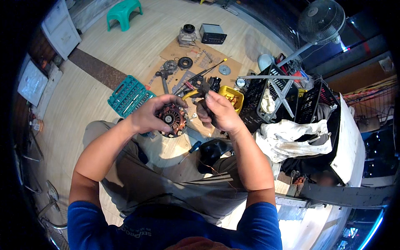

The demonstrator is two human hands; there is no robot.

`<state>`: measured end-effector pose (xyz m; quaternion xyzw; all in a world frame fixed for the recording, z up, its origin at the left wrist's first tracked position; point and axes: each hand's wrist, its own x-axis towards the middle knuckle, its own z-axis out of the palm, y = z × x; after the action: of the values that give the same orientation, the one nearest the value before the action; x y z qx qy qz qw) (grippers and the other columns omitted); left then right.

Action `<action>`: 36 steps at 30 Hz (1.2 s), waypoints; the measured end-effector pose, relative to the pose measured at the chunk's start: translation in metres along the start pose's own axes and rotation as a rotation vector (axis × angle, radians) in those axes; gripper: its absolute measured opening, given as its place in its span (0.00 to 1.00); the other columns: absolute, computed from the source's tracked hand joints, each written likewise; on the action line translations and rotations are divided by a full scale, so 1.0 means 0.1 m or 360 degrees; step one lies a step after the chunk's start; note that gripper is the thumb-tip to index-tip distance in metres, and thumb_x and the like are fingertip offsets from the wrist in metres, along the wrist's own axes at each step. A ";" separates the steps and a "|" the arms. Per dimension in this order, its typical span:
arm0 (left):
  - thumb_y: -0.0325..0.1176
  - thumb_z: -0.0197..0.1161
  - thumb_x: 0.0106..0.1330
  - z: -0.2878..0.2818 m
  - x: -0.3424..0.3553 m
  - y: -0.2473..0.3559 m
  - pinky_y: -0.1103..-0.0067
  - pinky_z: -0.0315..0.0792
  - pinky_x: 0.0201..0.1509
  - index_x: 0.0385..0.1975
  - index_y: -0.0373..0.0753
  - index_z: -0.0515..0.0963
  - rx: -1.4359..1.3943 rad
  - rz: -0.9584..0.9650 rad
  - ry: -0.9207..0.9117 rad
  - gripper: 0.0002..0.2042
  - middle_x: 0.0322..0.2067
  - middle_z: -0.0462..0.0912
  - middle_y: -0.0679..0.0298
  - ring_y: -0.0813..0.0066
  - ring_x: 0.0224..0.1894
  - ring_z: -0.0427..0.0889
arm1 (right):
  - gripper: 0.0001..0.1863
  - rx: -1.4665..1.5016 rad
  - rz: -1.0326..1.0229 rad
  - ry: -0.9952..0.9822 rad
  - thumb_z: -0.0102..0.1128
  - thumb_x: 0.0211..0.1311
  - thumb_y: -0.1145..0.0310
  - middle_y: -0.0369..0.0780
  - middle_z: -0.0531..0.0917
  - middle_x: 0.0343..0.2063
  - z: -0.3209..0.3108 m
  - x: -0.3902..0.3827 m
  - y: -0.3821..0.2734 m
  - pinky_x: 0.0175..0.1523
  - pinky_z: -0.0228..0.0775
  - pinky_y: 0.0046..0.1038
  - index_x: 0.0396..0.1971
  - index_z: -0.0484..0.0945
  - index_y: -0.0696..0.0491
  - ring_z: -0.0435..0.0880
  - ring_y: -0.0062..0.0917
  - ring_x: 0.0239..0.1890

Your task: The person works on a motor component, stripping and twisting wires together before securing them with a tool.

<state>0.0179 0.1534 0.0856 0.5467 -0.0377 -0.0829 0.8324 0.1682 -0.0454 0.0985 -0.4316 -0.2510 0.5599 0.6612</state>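
My left hand (152,114) is curled around a round motor part with copper windings (174,125), its thumb across the near side and its fingers over the top. A dark round hub sits in the middle of the part. To the right, my right hand (221,110) grips a pair of pliers (203,88), thumb pressed near their dark metal head. One yellow handle (190,94) points left toward my left fingertips; whether they touch it I cannot tell. Below both hands, a blue-handled screwdriver (191,151) lies on the floor.
A green socket set case (130,96) lies open at left. Loose metal parts and a hammer (164,79) rest on flattened cardboard (168,54). A yellow bin (231,96), black crates (258,102), a white cloth (291,139) and a fan (321,21) stand at right. Farther off is a green stool (124,14).
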 end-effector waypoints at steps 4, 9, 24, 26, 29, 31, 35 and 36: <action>0.23 0.73 0.38 0.02 -0.02 0.03 0.79 0.73 0.52 0.53 0.31 0.68 0.0004 0.0017 0.0021 0.35 0.43 0.78 0.61 0.75 0.45 0.79 | 0.14 -0.0837 -0.0163 0.0434 0.49 0.69 0.63 0.33 0.72 0.23 0.18 0.05 0.02 0.26 0.63 0.19 0.48 0.70 0.54 0.68 0.15 0.24; 0.23 0.72 0.38 0.03 -0.02 0.02 0.79 0.74 0.50 0.51 0.32 0.69 -0.0102 0.0007 0.0081 0.34 0.41 0.79 0.61 0.74 0.43 0.80 | 0.10 -0.1514 -0.0727 0.0689 0.54 0.64 0.72 0.48 0.81 0.33 0.20 0.13 0.14 0.41 0.71 0.31 0.43 0.72 0.59 0.81 0.37 0.35; 0.23 0.68 0.41 0.04 -0.04 0.06 0.74 0.74 0.51 0.50 0.32 0.69 -0.0311 0.0034 0.0123 0.30 0.41 0.79 0.58 0.68 0.44 0.80 | 0.13 -0.0203 -0.0271 0.0388 0.49 0.70 0.60 0.34 0.72 0.25 -0.03 0.19 0.21 0.25 0.65 0.21 0.42 0.70 0.55 0.69 0.17 0.23; 0.24 0.67 0.42 0.03 -0.05 0.07 0.74 0.74 0.51 0.50 0.32 0.68 -0.0336 0.0032 0.0107 0.30 0.41 0.78 0.58 0.67 0.44 0.80 | 0.13 -0.0565 -0.0311 0.0630 0.49 0.70 0.60 0.34 0.71 0.24 -0.06 0.20 0.23 0.25 0.64 0.19 0.42 0.70 0.56 0.69 0.16 0.23; 0.22 0.67 0.41 0.07 -0.02 0.05 0.74 0.74 0.51 0.51 0.32 0.68 -0.0343 0.0065 0.0124 0.30 0.42 0.78 0.58 0.68 0.45 0.80 | 0.13 -0.0758 -0.0452 0.0798 0.49 0.70 0.59 0.31 0.70 0.21 -0.09 0.23 0.28 0.24 0.60 0.17 0.42 0.72 0.54 0.67 0.13 0.21; 0.21 0.67 0.40 0.07 -0.02 0.02 0.74 0.74 0.52 0.51 0.32 0.68 -0.0272 0.0036 0.0127 0.31 0.44 0.77 0.58 0.68 0.46 0.80 | 0.12 -0.1038 -0.0609 0.0963 0.49 0.71 0.58 0.27 0.67 0.18 -0.07 0.27 0.34 0.22 0.57 0.16 0.36 0.73 0.52 0.64 0.11 0.19; 0.20 0.67 0.40 0.05 -0.02 0.03 0.73 0.74 0.53 0.52 0.31 0.68 -0.0319 0.0076 0.0167 0.32 0.44 0.77 0.58 0.67 0.46 0.79 | 0.14 -0.0831 -0.0490 0.0957 0.48 0.70 0.55 0.28 0.66 0.16 0.00 0.30 0.32 0.19 0.52 0.16 0.29 0.70 0.50 0.61 0.12 0.16; 0.20 0.66 0.40 0.05 -0.03 0.05 0.73 0.74 0.53 0.52 0.31 0.68 -0.0352 0.0063 0.0175 0.32 0.44 0.77 0.58 0.67 0.46 0.80 | 0.16 -0.0492 -0.0339 0.0928 0.48 0.70 0.53 0.28 0.65 0.16 0.04 0.30 0.31 0.18 0.50 0.17 0.27 0.68 0.49 0.60 0.12 0.15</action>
<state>0.0143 0.1516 0.0922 0.4543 0.0066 -0.0400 0.8899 0.1564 -0.0153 0.0699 -0.6398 -0.1770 0.2961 0.6867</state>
